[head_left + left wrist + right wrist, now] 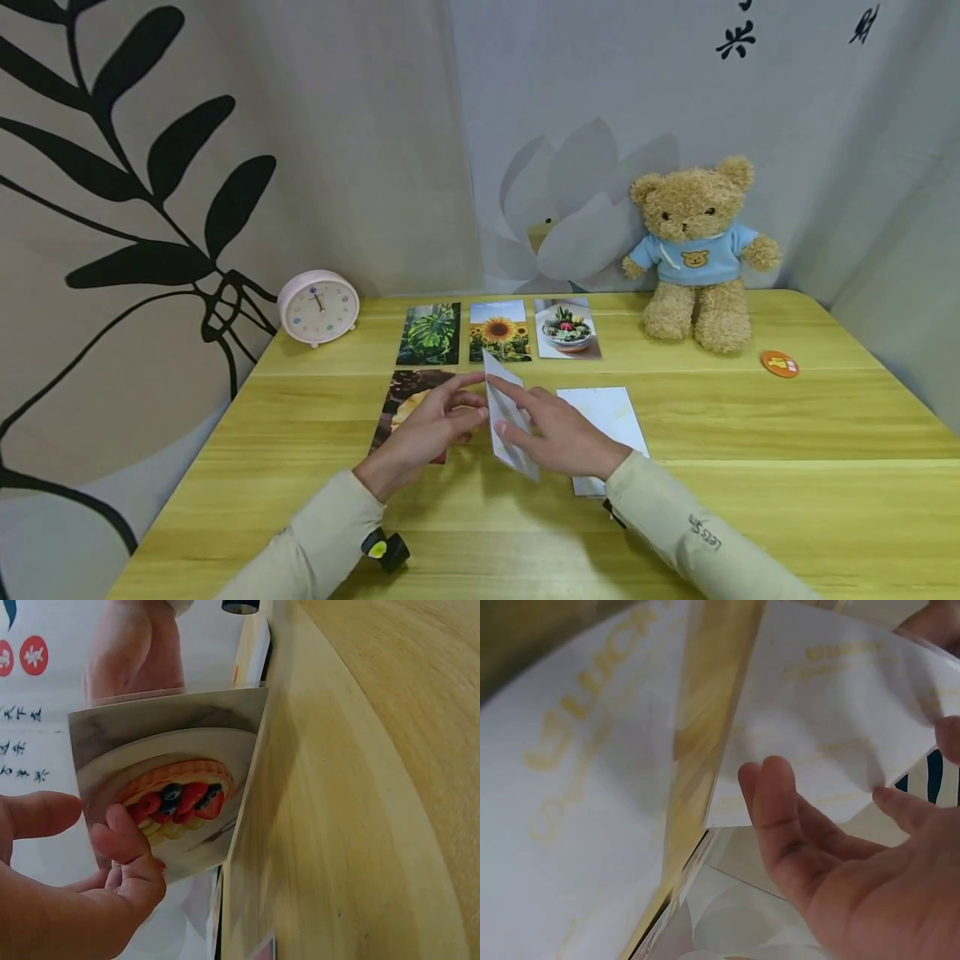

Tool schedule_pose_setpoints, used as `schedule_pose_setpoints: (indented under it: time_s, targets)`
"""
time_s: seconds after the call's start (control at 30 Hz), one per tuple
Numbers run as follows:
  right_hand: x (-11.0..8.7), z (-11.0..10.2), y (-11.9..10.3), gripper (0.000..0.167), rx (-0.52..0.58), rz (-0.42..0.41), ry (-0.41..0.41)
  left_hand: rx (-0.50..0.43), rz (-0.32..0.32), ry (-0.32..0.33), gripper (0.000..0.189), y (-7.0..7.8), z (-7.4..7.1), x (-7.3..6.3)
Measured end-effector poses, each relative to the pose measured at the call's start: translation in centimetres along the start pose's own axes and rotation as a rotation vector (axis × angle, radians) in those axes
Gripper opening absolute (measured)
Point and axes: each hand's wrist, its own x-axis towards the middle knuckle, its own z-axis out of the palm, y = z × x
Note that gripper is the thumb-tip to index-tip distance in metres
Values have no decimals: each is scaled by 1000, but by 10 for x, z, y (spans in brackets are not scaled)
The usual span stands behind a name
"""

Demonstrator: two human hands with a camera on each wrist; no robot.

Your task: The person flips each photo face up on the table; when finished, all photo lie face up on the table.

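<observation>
Between my hands a photo card point(512, 429) stands upright on edge. Its picture side shows a fruit tart point(176, 802) in the left wrist view; the white back point(817, 712), with faint yellow print, faces the right wrist camera. My left hand point(431, 423) holds it from the picture side with bent fingers. From the white side my right hand point(558, 427) grips it, with fingertips at its edge. Below the left hand lies a dark photo card point(393, 400), partly covered. White face-down cards point(611, 425) lie beside the right hand, partly behind the wrist.
Three photo cards lie in a back row: a green leaf card point(430, 333), a sunflower card point(500, 331) and a cactus bowl card point(567, 329). A pink clock point(318, 307) stands at left, a teddy bear point(693, 254) at right, near an orange round badge point(780, 363).
</observation>
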Motion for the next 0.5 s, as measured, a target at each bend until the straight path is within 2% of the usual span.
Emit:
schedule_pose_setpoints:
  time_s: [0.27,0.5]
  targets:
    - [2,-3,-2,62,141,-3,7,-40,21,13,56,-1,2,4]
    - [2,-9,-7,58,232,-36,88,-70,-7,7,52,1,5,5]
